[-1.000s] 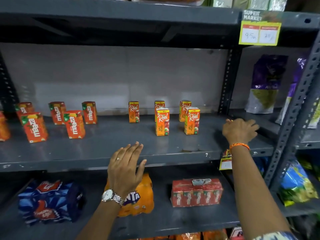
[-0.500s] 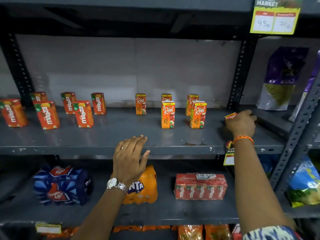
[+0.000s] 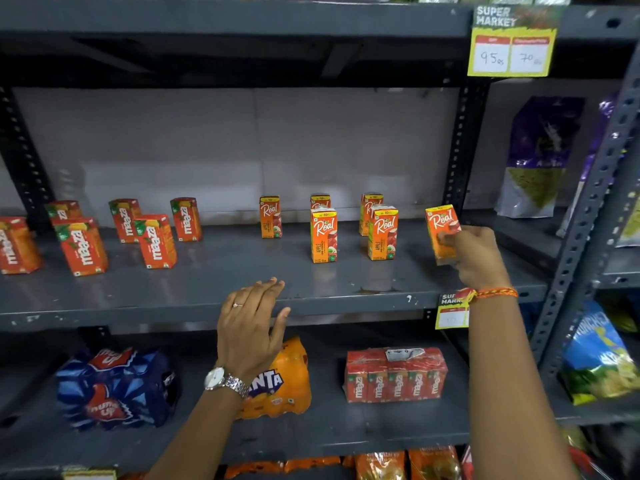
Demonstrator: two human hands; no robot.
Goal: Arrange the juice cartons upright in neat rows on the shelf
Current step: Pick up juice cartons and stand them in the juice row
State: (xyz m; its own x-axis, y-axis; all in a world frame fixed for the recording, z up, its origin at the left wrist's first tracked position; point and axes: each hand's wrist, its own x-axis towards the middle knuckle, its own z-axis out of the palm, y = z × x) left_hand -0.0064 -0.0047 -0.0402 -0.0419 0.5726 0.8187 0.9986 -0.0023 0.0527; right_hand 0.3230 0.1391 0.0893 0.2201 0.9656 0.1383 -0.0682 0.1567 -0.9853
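My right hand [image 3: 474,256] grips an orange Real juice carton [image 3: 440,223], nearly upright, at the right end of the grey shelf [image 3: 242,292]. Several more Real cartons stand upright to its left, in a front row [image 3: 323,235] [image 3: 382,233] and a back row [image 3: 270,216]. Red Maaza cartons [image 3: 156,241] stand in two rows on the shelf's left part, tilted slightly. My left hand [image 3: 251,327] hovers open in front of the shelf's front edge, holding nothing.
On the shelf below lie a blue Thums Up pack [image 3: 114,386], an orange Fanta pack [image 3: 284,379] and a wrapped Maaza multipack [image 3: 394,377]. Price tags [image 3: 512,46] hang from the shelf edges. A steel upright [image 3: 460,147] and snack bags [image 3: 536,157] border the right side.
My right hand has closed on a Real carton at the shelf's right end and raised it upright. My left hand stays open near the shelf edge.
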